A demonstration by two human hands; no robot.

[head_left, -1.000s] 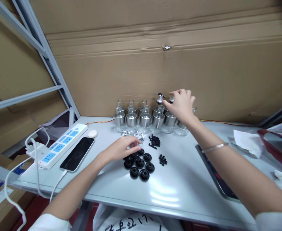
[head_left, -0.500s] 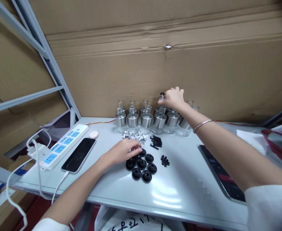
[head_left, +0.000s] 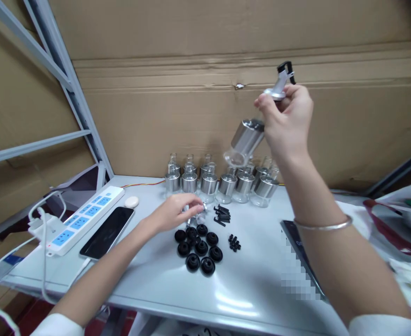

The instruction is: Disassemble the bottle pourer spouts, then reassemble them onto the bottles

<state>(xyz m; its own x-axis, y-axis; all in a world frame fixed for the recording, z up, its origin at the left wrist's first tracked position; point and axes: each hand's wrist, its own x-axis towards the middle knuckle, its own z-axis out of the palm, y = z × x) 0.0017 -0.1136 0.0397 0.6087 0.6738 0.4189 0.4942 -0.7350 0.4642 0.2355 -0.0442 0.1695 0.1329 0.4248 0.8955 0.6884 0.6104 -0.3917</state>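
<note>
My right hand [head_left: 289, 116] is raised in front of the cardboard, closed around the neck of a glass bottle [head_left: 247, 135] with a metal sleeve. The bottle hangs tilted, its clear base toward the lower left. On its top sits a silver pour spout [head_left: 279, 86] with a black lever. Low over the table, my left hand [head_left: 177, 211] has its fingers loosely spread above a pile of silver spout parts [head_left: 200, 217], which it partly hides. Black round caps [head_left: 201, 247] lie just in front of it. Beside these are black levers [head_left: 222, 214] and small black pieces [head_left: 234, 242].
Several metal-sleeved glass bottles [head_left: 209, 184] stand in rows against the cardboard wall [head_left: 156, 116]. At left lie a power strip [head_left: 86, 217], a phone [head_left: 108, 232] on a cable and a white round object [head_left: 131, 202]. A dark tablet-like device [head_left: 301, 252] lies beneath my right forearm.
My right hand has lifted the bottle with its spout up and to the right, away from the rows. My left hand has shifted from the black caps toward the silver parts.
</note>
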